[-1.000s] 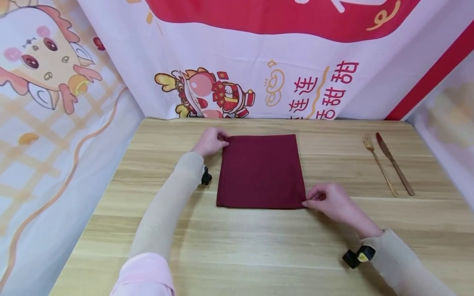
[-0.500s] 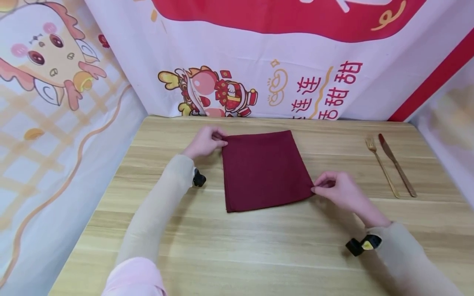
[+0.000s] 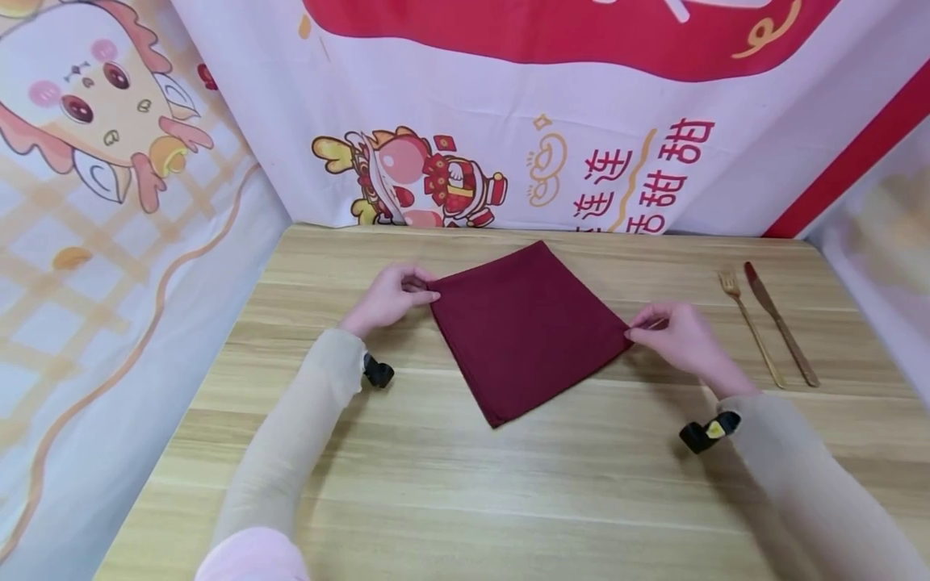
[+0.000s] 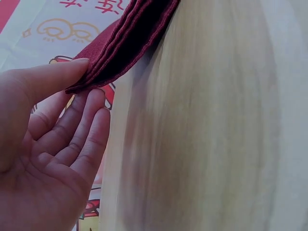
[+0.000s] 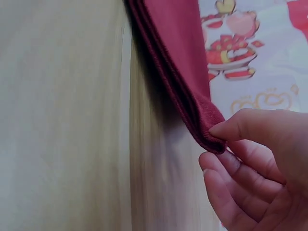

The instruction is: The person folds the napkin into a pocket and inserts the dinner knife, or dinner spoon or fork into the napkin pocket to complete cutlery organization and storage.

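A dark red cloth napkin [image 3: 530,331], folded into a square of several layers, lies turned cornerwise in the middle of the wooden table [image 3: 450,500]. My left hand [image 3: 388,298] pinches its left corner between thumb and fingers. At the opposite corner, my right hand [image 3: 672,335] pinches the layers the same way. The left wrist view shows the stacked edges of the napkin [image 4: 122,45] parting slightly beside the thumb. In the right wrist view the corner of the napkin [image 5: 211,130] sits between thumb and forefinger, the other fingers loosely bent below.
A gold fork [image 3: 751,327] and a gold knife [image 3: 781,323] lie side by side at the table's right. A printed white and red cloth [image 3: 465,97] hangs behind the back edge, and another patterned cloth [image 3: 131,266] hangs along the left.
The napkin has turned from square-on to cornerwise. My right hand has moved away from me and rightward with its corner; my left hand has come slightly nearer to me.
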Demonstrator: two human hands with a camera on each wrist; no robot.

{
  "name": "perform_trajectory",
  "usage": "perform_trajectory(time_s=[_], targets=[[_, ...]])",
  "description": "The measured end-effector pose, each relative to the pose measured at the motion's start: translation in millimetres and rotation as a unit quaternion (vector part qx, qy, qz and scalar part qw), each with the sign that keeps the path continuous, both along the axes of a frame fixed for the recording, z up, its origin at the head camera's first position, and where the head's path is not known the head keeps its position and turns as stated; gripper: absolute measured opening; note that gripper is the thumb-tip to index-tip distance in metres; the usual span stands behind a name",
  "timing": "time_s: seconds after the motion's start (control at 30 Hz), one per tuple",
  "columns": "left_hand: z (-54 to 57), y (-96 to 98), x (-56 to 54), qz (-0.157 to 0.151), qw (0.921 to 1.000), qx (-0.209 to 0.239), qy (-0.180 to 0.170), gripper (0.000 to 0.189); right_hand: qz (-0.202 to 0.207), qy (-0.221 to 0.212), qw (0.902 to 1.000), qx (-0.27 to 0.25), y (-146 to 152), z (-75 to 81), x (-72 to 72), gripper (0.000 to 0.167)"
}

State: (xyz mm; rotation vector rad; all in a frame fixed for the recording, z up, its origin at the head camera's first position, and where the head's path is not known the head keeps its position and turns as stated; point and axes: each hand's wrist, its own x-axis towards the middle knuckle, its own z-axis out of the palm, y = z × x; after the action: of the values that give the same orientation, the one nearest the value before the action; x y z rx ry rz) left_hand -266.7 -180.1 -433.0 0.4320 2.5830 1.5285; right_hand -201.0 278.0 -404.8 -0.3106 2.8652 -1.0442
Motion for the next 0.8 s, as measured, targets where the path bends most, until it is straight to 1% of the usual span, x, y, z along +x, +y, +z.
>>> perform_trajectory(time_s=[0.1,0.23,0.37,0.47,0.6,0.7,0.8], targets=[[0.7,0.4,4.7,0.0,0.9999,0.012,-0.007,0.022,-0.006,0.007,0.9999,0.007,2,-1.0,-12.1,0.012],[2.6,1.6,13.9,-0.003,0.9997,0.017,-0.018,0.022,-0.007,0.023,0.9996,0.015,3,-4.0,-28.9,0.011],[-0.1,2.9,27.7,-0.012,0.9993,0.023,-0.027,0.021,-0.016,0.03,0.9992,0.02,2,-7.0,-43.6,0.013],[-3.0,6.0,43.0,-0.015,0.9992,0.02,-0.032,0.019,-0.028,0.032,0.9988,0.023,0,-9.4,-53.6,0.014],[-4.9,13.3,68.2,-0.019,0.999,0.007,-0.039,0.017,-0.033,0.052,0.9979,0.021,-5,-13.2,-64.8,0.015],[-4.7,18.2,86.2,-0.023,0.9989,0.0,-0.04,0.016,-0.039,0.07,0.9966,0.019,-9,-14.1,-70.4,0.014],[-4.1,21.3,100.7,-0.027,0.999,-0.008,-0.033,0.016,-0.049,0.075,0.9957,0.019,-14,-13.7,-75.7,0.014]])
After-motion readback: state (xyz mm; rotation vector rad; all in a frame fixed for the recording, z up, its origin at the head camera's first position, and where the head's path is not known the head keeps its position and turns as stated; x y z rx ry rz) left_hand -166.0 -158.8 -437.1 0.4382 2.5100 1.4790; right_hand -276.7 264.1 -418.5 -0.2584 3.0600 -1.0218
